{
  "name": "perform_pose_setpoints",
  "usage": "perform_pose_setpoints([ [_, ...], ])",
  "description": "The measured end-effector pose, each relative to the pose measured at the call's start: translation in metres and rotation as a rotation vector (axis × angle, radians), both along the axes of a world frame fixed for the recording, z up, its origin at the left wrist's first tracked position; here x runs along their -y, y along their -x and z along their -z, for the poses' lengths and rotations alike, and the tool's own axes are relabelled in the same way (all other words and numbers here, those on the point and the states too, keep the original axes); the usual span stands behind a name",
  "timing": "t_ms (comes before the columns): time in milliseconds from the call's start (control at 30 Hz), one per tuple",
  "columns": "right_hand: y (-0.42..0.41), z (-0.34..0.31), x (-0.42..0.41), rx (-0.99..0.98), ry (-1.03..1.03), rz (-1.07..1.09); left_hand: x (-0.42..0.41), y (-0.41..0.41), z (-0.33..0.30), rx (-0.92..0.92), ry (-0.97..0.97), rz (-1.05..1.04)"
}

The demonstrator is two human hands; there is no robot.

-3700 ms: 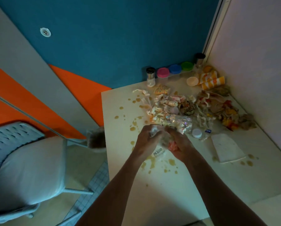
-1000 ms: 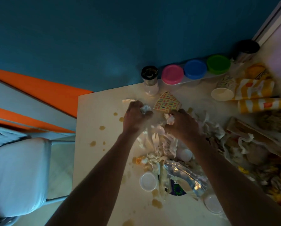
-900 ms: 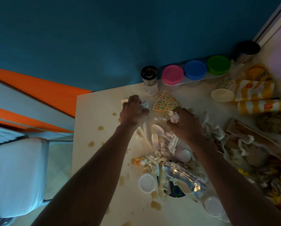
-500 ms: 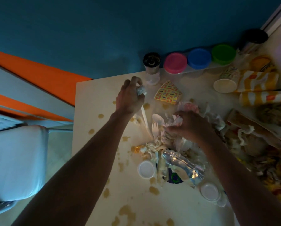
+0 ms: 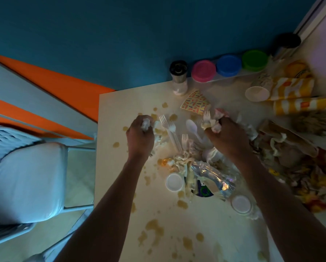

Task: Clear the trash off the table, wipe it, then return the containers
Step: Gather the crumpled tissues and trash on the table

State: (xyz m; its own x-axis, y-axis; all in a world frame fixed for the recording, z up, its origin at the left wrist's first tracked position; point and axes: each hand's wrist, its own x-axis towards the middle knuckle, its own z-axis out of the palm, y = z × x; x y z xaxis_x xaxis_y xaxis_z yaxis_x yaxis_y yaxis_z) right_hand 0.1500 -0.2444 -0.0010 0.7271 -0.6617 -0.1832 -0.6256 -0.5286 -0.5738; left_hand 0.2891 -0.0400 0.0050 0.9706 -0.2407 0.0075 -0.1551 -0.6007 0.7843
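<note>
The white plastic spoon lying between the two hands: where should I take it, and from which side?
Take the spoon by its handle, just below the bowl, pinching across its narrow width from above. It lies flat, bowl toward the wall, and the handle's near end runs under the right hand and crumpled trash. The upper handle is the exposed part, with bare table on its left.

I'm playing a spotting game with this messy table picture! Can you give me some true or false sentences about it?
1. The left hand grips crumpled tissue. True.
2. The right hand rests flat and holds nothing. False: it grips a white plastic fork with wrappers.
3. The pink lid sits between the pepper grinder and the blue lid. True.
4. The table is wiped clean. False: brown spills spot it.
</note>
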Motion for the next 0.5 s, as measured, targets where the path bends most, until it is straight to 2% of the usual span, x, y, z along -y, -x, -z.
perform_pose_setpoints([
  [100, 0.005, -0.015, -0.01, 0.003, -0.085, -0.046, -0.01, 0.028, 0.002, -0.147, 0.047, -0.05],
  [133, 0.005, -0.017, -0.014, -0.03, -0.097, -0.088, -0.012, 0.037, 0.008, -0.179, -0.008, 0.002],
  [233, 0.003, -0.02, -0.03, -0.189, -0.085, -0.276, -0.016, 0.061, 0.026, -0.253, -0.345, 0.256],
  [300, 0.001, -0.015, -0.04, -0.314, -0.017, -0.404, -0.017, 0.074, 0.037, -0.3, -0.444, 0.375],
  [400, -0.002, 0.001, -0.049, -0.474, 0.108, -0.486, -0.019, 0.084, 0.048, -0.274, -0.54, 0.445],
  [500, -0.001, 0.013, -0.056, -0.503, 0.129, -0.458, -0.02, 0.086, 0.051, -0.196, -0.601, 0.464],
])
